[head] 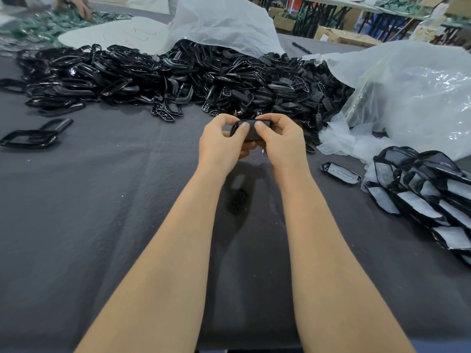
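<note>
A small black plastic part (pixel 251 129) is held above the dark grey cloth (pixel 102 212) by both my hands. My left hand (pixel 221 142) grips its left end, thumb pressed on top. My right hand (pixel 279 138) grips its right end, thumb also on top. The two thumbs nearly meet over the part. Most of the part is hidden by my fingers. Another small black perforated part (pixel 238 201) lies on the cloth between my forearms.
A long heap of black frames (pixel 84 75) and black perforated inserts (pixel 288 87) runs across the far table. Clear plastic bags (pixel 407 95) lie at right, above a stack of assembled pieces (pixel 430 197). Loose frames (pixel 30 138) sit at left. Another person's hand (pixel 76 6) works at far left.
</note>
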### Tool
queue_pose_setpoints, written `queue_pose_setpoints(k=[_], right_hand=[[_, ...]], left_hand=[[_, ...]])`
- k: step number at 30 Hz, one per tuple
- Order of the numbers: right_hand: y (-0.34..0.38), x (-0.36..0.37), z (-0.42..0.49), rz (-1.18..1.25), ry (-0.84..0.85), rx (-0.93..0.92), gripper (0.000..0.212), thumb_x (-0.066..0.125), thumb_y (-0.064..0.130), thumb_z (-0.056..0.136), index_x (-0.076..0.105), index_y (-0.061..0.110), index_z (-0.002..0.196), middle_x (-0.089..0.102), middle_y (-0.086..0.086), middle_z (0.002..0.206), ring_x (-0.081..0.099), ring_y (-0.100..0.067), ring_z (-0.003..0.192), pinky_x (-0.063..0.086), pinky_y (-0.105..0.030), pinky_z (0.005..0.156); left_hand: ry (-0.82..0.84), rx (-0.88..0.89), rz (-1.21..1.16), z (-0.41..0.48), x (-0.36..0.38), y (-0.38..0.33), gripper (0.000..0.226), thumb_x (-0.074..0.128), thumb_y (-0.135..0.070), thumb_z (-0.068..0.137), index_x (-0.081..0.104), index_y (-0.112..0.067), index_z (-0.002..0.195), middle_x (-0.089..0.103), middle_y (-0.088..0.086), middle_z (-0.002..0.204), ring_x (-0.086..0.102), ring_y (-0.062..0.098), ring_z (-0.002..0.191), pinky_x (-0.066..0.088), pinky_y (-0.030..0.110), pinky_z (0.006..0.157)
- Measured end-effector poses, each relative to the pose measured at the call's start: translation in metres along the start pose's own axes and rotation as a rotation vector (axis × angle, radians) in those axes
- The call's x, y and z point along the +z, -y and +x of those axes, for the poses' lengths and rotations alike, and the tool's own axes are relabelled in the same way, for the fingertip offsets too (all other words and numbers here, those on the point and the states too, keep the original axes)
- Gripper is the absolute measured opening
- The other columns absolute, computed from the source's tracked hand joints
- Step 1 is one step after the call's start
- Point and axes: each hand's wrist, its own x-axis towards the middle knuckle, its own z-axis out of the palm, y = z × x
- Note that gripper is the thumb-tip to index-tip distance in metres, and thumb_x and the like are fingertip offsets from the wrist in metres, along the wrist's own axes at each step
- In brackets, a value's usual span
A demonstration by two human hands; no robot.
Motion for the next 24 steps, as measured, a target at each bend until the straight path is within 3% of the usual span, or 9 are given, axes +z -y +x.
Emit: queue_pose_setpoints(k=[4,7,12,21,24], right_hand=[[-0.002,-0.003,0.001,-0.017,0.000,0.049,0.020,0.057,0.006,0.092,0.065,0.022,0.083,0.064,0.002,0.077,0.059,-0.010,0.071,0.048,-0.016,0.057],[-0.003,-0.005,0.004,-0.030,-0.011,0.069,0.020,0.052,0.006,0.095,0.068,0.019,0.092,0.066,0.001,0.083,0.059,-0.009,0.072,0.047,-0.015,0.057],[-0.007,-0.005,0.005,-0.146,-0.079,0.016,0.016,0.056,0.009,0.094,0.069,0.012,0.103,0.069,-0.004,0.091,0.066,-0.017,0.083,0.053,-0.023,0.070],[-0.009,-0.010,0.005,-0.329,-0.082,-0.051,0.010,0.057,0.008,0.093,0.061,0.017,0.093,0.064,0.001,0.077,0.061,0.002,0.050,0.051,-0.013,0.056],[-0.010,-0.011,0.006,-0.356,-0.105,-0.037,0.010,0.056,0.008,0.093,0.061,0.018,0.092,0.065,-0.001,0.078,0.061,0.001,0.050,0.054,-0.016,0.060]], left_hand=[[0.001,0.003,0.010,0.001,-0.001,0.000,0.007,0.056,-0.013,0.097,0.056,-0.019,0.092,0.072,0.008,0.083,0.073,0.013,0.069,0.056,0.023,0.061],[0.002,0.018,0.025,0.001,-0.001,0.000,0.013,0.054,-0.013,0.097,0.055,-0.021,0.089,0.071,0.006,0.080,0.072,0.012,0.068,0.055,0.021,0.059],[-0.015,0.039,0.046,0.002,0.001,0.003,0.014,0.054,-0.012,0.098,0.055,-0.022,0.088,0.070,0.005,0.079,0.072,0.012,0.065,0.054,0.020,0.058],[-0.034,0.043,0.091,0.004,0.002,0.007,0.019,0.058,-0.013,0.096,0.054,-0.029,0.085,0.070,0.001,0.080,0.072,0.012,0.069,0.060,0.028,0.069],[0.016,0.043,0.135,0.004,0.003,0.007,0.015,0.058,-0.010,0.094,0.055,-0.025,0.092,0.070,-0.001,0.084,0.072,0.009,0.071,0.060,0.027,0.072]])
